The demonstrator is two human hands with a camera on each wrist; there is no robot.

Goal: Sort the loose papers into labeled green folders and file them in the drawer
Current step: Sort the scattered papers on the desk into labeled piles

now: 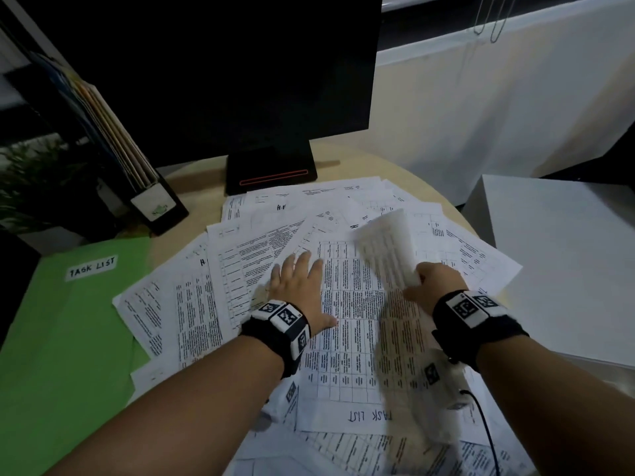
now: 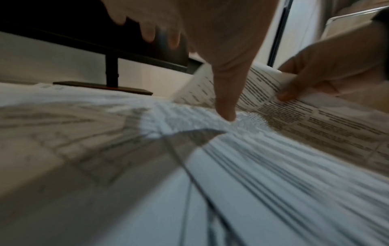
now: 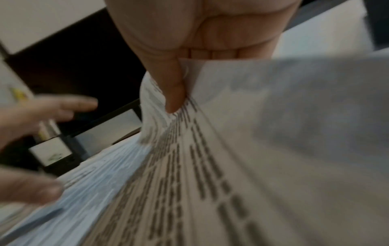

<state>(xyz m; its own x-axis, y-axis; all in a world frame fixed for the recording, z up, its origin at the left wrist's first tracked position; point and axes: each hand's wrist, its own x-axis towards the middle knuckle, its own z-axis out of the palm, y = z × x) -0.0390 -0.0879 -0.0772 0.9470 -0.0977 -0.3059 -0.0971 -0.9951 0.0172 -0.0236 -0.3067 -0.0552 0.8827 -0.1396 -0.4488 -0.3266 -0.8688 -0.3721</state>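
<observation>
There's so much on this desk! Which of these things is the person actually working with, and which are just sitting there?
Part of the job:
- loose papers spread over the desk
- lifted sheet, pinched by the right hand
- left hand, flat on the papers
- green folder labelled TASK LIST

Just lying about:
- monitor
- file holder with folders
- plant
- white box

A dark monitor (image 1: pixel 206 70) stands at the far side of the desk (image 1: pixel 192 228), its black base (image 1: pixel 271 173) marked by a red line along the front edge. At far left a black file holder (image 1: pixel 151 197) stands upright, holding upright files. Green foliage of a plant (image 1: pixel 31 180) shows at the left edge. A white box (image 1: pixel 563 255) sits on the right.
</observation>
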